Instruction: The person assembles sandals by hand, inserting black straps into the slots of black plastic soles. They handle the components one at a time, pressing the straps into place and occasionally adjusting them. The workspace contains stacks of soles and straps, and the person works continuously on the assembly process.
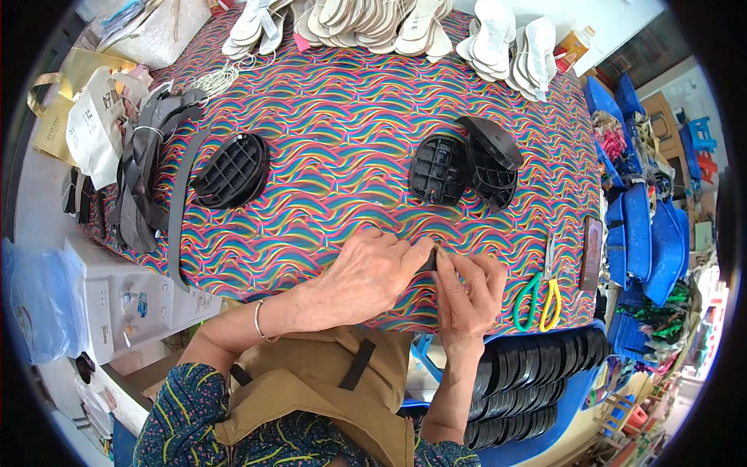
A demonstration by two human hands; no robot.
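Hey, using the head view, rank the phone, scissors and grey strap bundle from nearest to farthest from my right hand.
Starting from your right hand:
1. Scissors: just to its right.
2. Phone: farther right, past the scissors.
3. Grey strap bundle: far over on the left side.

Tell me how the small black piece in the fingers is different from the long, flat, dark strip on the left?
The small black piece looks short, though partly covered; the long, flat, dark strip is much longer. The small piece is pinched by the left hand and right hand; the strip lies untouched on the wavy-patterned cloth. Both are dark.
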